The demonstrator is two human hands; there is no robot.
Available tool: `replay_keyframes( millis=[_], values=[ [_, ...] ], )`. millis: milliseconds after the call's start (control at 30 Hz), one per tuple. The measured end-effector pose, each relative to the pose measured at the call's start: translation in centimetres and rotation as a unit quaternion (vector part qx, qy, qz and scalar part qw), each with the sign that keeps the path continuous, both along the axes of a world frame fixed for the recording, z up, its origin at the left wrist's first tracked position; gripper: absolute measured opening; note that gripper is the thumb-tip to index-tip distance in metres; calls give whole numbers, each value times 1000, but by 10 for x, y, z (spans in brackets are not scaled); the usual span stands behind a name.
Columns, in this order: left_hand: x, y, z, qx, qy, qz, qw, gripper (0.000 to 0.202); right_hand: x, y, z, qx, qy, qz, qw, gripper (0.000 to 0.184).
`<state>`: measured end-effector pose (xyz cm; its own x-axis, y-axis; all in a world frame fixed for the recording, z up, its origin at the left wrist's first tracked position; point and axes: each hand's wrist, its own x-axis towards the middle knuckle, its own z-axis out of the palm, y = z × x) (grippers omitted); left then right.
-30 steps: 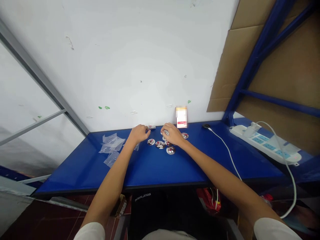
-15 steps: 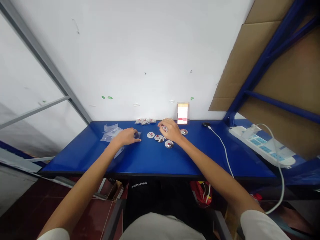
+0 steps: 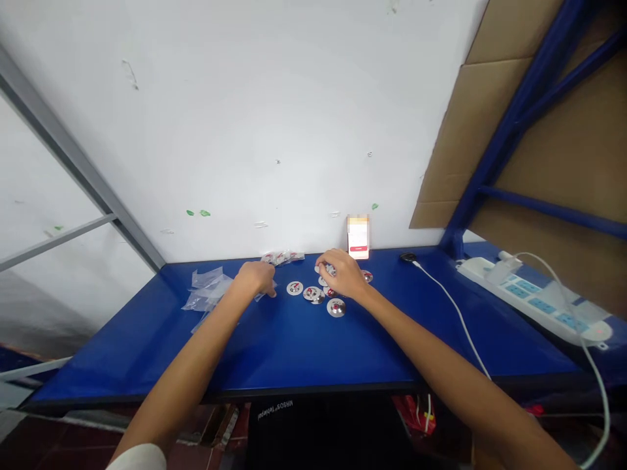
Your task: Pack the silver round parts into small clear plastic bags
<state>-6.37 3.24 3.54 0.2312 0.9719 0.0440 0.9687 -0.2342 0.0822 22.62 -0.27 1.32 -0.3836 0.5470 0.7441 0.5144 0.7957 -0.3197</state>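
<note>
My left hand (image 3: 255, 279) is closed, with a bit of clear plastic bag (image 3: 259, 297) showing at its fingertips. Beside it, to the left, more flat clear bags (image 3: 208, 287) lie loosely overlapped. My right hand (image 3: 344, 274) curls over a group of round badges, its fingers closed on one badge (image 3: 330, 269) that they partly hide. Around it lie several white and shiny badges with red print: one badge (image 3: 294, 288) apart at the left, overlapping badges (image 3: 313, 295) in the middle, a shiny domed badge (image 3: 336, 308) nearest me.
Bagged badges (image 3: 281, 258) rest along the wall at the back of the blue table (image 3: 294, 359). A lit phone (image 3: 358, 238) leans on the wall. To the right are a black puck with a white cable (image 3: 408, 257) and a white power strip (image 3: 533, 300).
My view has tilted up and come nearer, so the table appears lower and larger. My left fingers have turned further down; my right hand stays over the badges.
</note>
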Motion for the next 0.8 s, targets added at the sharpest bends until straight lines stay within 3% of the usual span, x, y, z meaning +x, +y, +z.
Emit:
replay_keyframes(
  millis=[67, 133, 233, 300, 367, 433, 467, 533, 700, 800],
  values=[
    [-2, -5, 5, -43, 60, -4, 997, 29, -3, -1, -3, 6, -7, 14, 1000, 19],
    [1, -9, 14, -12, 53, -55, 997, 17, -7, -4, -5, 5, -12, 20, 1000, 18],
    [20, -14, 23, 110, -147, -136, 974, 19, -12, -11, -4, 0, -12, 22, 1000, 19],
    [39, -20, 20, 113, -350, -146, 919, 26, -16, -15, -1, 5, -2, 21, 1000, 26],
    [58, -27, 11, 45, -516, -139, 844, 29, -19, -17, 1, 18, 7, 18, 1000, 55],
    [74, -34, 0, -16, -594, -132, 793, 30, -20, -17, 0, 27, 0, 26, 999, 85],
    [80, -37, -5, -30, -612, -130, 780, 30, -20, -15, -2, 23, -9, 34, 999, 90],
    [87, -41, -11, -22, -630, -124, 767, 31, -18, -12, -5, -5, -27, 43, 999, 79],
    [89, -43, -13, -26, -649, -87, 756, 31, -6, -6, -7, -93, -34, -2, 995, 30],
    [84, -45, -10, -62, -647, -119, 750, 35, -1, -3, -2, -131, -36, -13, 991, 11]
  ],
)
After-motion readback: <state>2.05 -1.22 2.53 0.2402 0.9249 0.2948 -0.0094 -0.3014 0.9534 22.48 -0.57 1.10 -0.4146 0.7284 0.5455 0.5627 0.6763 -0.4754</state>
